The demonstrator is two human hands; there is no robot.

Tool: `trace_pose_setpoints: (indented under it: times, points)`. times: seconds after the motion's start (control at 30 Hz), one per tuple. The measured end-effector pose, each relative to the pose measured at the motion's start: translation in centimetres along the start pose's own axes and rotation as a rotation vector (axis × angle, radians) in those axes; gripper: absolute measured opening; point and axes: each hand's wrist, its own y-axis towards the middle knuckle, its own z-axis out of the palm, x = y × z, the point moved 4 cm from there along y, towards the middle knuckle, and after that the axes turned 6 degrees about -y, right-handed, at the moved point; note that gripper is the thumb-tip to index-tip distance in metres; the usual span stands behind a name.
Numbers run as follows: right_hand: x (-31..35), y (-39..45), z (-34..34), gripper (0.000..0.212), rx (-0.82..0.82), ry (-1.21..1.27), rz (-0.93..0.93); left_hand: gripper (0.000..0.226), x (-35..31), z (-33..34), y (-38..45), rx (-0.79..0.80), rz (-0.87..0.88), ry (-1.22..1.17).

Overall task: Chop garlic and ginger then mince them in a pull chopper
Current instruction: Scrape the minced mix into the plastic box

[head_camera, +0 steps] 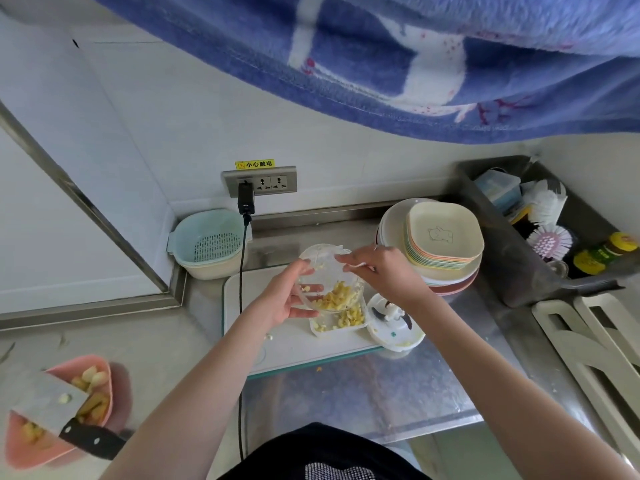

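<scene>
While tilted over a small white dish on the white cutting board, held in the left hand: the clear chopper bowl, grip curled round its near left wall, thumb on the rim, fingers underneath. Inside the bowl, yellowish minced garlic and ginger, gathered at the lower edge; more of the same mince already lying in the dish just below. Reaching into the bowl's upper rim from the right, the right hand, grip pinched on a thin white utensil, too small to identify further. Just right of the dish, at the board's right edge, upturned: the white chopper lid with the blade piece lying on it. On the steel desk beyond, a stack of plates and square dishes, touching nothing of the task. At the back left, against the wall, a pale blue colander basket; a black cable hanging from the wall socket across the board's left edge. Lower left, well apart from the hands, a pink dish with garlic cloves and ginger pieces, a cleaver resting across it, bits of garlic stuck to the blade.
</scene>
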Motion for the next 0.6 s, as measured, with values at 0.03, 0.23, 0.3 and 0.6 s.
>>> trace_pose_setpoints:
  times: [0.03,0.23,0.3,0.6]
  points:
    - [-0.3,-0.2,0.2,0.021,0.035,-0.043,0.000,0.036,-0.2,0.0,0.0,0.008,0.007,-0.001]
    - [-2.2,-2.1,1.1,0.018,-0.006,0.049,0.212,0.032,-1.0,0.6,-0.2,-0.010,0.071,-0.009]
    - [-1.5,-1.3,0.7,0.022,-0.115,0.012,0.200,0.033,-0.7,1.1,-0.3,0.041,0.055,-0.048]
    - [-1.0,-1.5,1.6,0.014,0.070,0.173,0.218,0.059,-1.3,1.5,0.1,0.084,0.146,-0.088]
